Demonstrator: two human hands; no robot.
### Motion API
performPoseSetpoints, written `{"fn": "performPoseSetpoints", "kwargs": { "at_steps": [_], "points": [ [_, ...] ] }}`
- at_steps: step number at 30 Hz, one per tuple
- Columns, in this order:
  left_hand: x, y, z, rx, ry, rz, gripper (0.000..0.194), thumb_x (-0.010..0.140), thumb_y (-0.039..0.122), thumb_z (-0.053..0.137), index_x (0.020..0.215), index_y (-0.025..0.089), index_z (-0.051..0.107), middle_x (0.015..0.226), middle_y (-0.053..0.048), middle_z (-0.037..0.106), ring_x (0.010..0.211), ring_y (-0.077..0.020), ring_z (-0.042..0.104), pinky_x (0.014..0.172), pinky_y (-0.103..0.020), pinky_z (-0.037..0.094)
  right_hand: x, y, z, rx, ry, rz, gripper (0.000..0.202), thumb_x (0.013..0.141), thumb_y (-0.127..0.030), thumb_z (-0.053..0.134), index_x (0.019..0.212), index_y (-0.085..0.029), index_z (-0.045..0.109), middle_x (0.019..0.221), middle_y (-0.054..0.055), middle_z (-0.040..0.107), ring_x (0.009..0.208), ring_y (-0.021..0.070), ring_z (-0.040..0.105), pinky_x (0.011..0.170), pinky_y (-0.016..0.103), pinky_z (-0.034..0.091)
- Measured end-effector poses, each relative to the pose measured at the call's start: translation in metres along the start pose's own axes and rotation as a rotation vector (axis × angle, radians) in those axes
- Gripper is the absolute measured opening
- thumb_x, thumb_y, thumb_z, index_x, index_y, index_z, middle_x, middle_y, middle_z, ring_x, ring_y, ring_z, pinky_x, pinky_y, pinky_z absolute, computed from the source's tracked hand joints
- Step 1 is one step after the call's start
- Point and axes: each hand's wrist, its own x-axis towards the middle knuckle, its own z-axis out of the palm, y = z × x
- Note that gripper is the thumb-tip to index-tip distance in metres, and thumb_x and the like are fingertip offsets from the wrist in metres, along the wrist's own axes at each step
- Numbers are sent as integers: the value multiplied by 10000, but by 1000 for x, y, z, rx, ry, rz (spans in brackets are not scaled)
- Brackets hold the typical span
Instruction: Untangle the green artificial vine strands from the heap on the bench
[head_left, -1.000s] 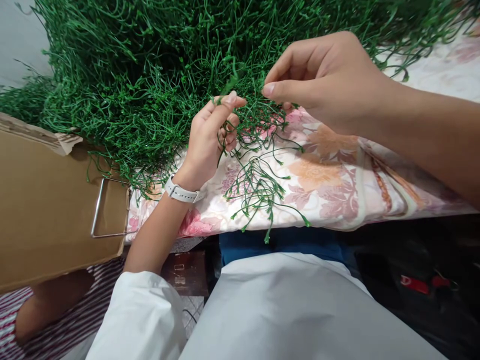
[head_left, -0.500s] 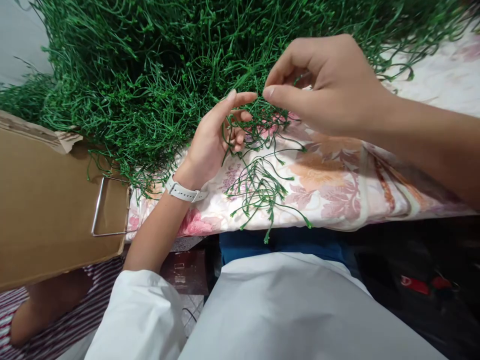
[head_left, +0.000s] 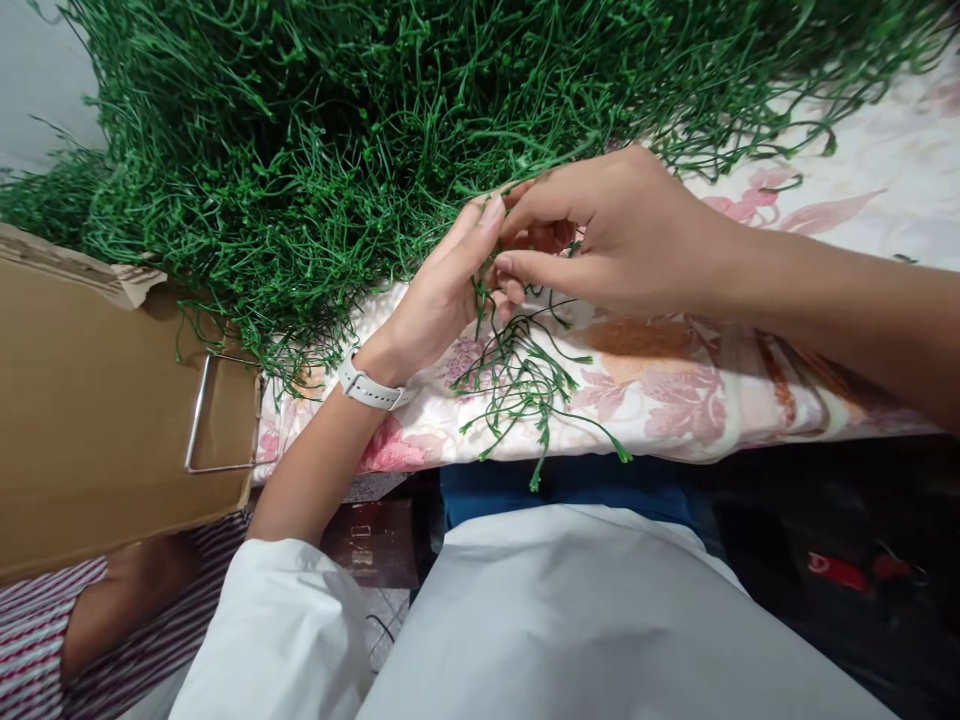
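Note:
A large heap of thin green artificial-looking stems point(head_left: 300, 200) with small forked tips spreads over the far side of the cloth. My left hand point(head_left: 442, 290), with a pale watch strap at the wrist, has its fingers curled round a few green stems, their ends showing below the thumb. Meeting it at the fingertips, my right hand point(head_left: 600, 235) is closed with bent fingers; a bit of green shows inside its grip, and the pinch itself is partly hidden. Below both hands lies a small loose bunch of stems point(head_left: 529, 385), some tips hanging over the cloth's near edge.
A floral cloth point(head_left: 660, 400) covers the work surface. At the left stands a cardboard box point(head_left: 112, 400) with a bent metal wire frame point(head_left: 196, 415) beside its edge. Another person's arm point(head_left: 112, 600) in a striped sleeve shows at lower left.
My right hand has moved down and left from above the cloth to my left fingers. My left hand has shifted slightly right, its thumb and index finger now closer together.

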Motion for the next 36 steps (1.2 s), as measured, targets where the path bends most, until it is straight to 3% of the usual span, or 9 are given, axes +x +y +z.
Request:
{"fn": "performPoseSetpoints", "kwargs": {
  "at_steps": [3, 8, 10, 13, 20, 24, 27, 29, 36],
  "points": [
    [1, -1, -2, 2, -26, 23, 420, 1149, 367, 301, 1320, 138, 609, 917, 17, 606, 659, -24, 654, 631, -153, 434, 0, -3, 0, 20, 8, 37, 104, 1005, -193, 663, 929, -218, 730, 824, 37, 726, 735, 185, 637, 702, 356, 467],
    [2, 3, 2, 32, 158, 44, 190, 1102, 203, 471, 1113, 173, 658, 850, 37, 591, 626, -20, 625, 607, -142, 446, 0, -5, -2, 60, 20, 25, 151, 945, -75, 651, 891, -211, 687, 870, 28, 716, 759, 163, 637, 693, 325, 473],
    [2, 4, 3, 3, 133, 27, 223, 1119, 216, 428, 1105, 165, 645, 842, 25, 586, 641, -38, 638, 602, -152, 466, -1, -4, -1, 79, 42, 31, 141, 943, -72, 654, 935, -212, 670, 850, 11, 707, 727, 144, 630, 663, 302, 469],
    [-1, 4, 3, 2, 38, 18, 175, 1118, 306, 490, 1176, 199, 616, 876, 21, 625, 647, -60, 666, 581, -177, 505, 0, -1, 0, 24, 79, 28, 85, 956, -145, 694, 1007, -212, 680, 831, 6, 699, 722, 145, 626, 662, 303, 470],
    [-4, 1, 4, 105, 99, -59, 321, 1113, 378, 498, 1390, 275, 623, 900, 16, 674, 702, -94, 748, 650, -197, 566, 1, -5, -5, 144, 47, 30, 214, 986, -173, 686, 777, -212, 659, 728, -17, 623, 657, 113, 539, 650, 289, 479],
    [-2, 2, 2, 123, 202, 79, 215, 1015, 251, 698, 1225, 250, 741, 999, 0, 722, 977, -132, 767, 807, -206, 580, 2, -6, -4, 288, 49, 64, 233, 1020, -268, 670, 807, -202, 603, 725, -25, 543, 648, 94, 464, 600, 251, 436],
    [-2, 3, -1, 159, 176, 255, 25, 963, 225, 772, 980, 207, 779, 944, -3, 758, 891, -117, 708, 791, -192, 554, 2, -5, -4, 375, 18, 77, 309, 1021, -347, 684, 789, -219, 526, 755, -8, 517, 688, 121, 491, 610, 272, 446],
    [-2, 4, -2, 201, 166, 311, 86, 966, 213, 769, 883, 189, 763, 878, 8, 737, 805, -87, 668, 759, -176, 533, 2, -4, -5, 403, -26, 89, 360, 1016, -364, 685, 757, -227, 476, 745, -4, 487, 691, 136, 483, 608, 287, 447],
    [-4, 3, 0, 120, 351, 110, 113, 950, 152, 767, 917, 190, 665, 836, 29, 612, 974, -137, 754, 790, -206, 574, 1, 0, -5, 440, -93, 28, 325, 1037, -343, 671, 798, -226, 484, 737, -21, 434, 667, 130, 398, 627, 293, 427]
  ]
}}
